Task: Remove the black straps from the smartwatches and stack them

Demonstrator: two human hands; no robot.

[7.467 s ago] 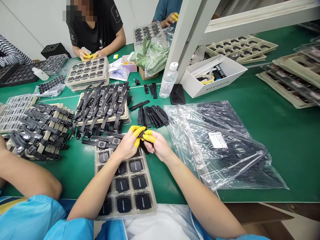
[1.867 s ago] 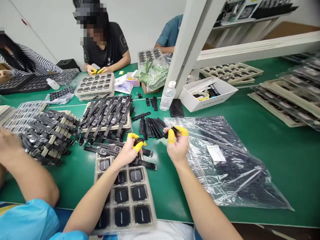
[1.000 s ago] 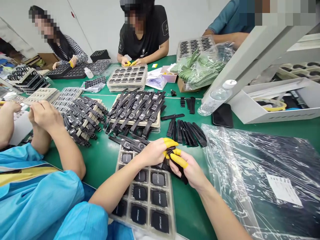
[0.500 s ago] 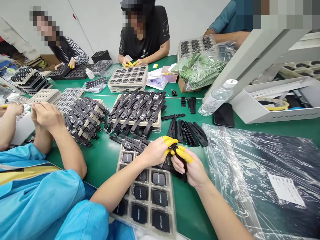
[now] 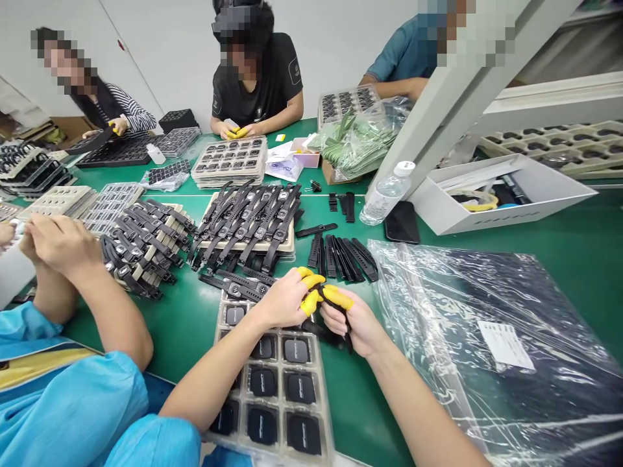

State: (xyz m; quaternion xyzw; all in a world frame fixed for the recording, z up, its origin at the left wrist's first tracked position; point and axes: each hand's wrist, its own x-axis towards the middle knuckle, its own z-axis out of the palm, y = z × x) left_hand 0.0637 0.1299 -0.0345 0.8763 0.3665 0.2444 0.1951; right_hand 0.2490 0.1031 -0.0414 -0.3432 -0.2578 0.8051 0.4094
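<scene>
Yellow finger cots cover several fingertips of both my hands. My left hand [image 5: 288,297] pinches the upper end of a black watch strap [image 5: 348,340]. My right hand [image 5: 361,323] grips the same strap, which hangs below its fingers. My fingers hide most of the part between the hands, so I cannot tell whether a watch case is joined to it. Below my left forearm lies a clear tray [image 5: 318,363] of square black watch pieces. More loose black straps [image 5: 343,256] lie fanned out just beyond my hands.
Trays stacked with strapped watches [image 5: 250,220] stand ahead. To the right lie a large clear plastic bag [image 5: 438,292], a water bottle [image 5: 387,194], a phone [image 5: 402,222] and a white box [image 5: 491,217]. A co-worker in a blue sleeve [image 5: 97,402] sits close on my left; others sit across.
The camera view has turned, so the scene sits further left. My fingertips have closed nearer together around the strap, which both hands still hold.
</scene>
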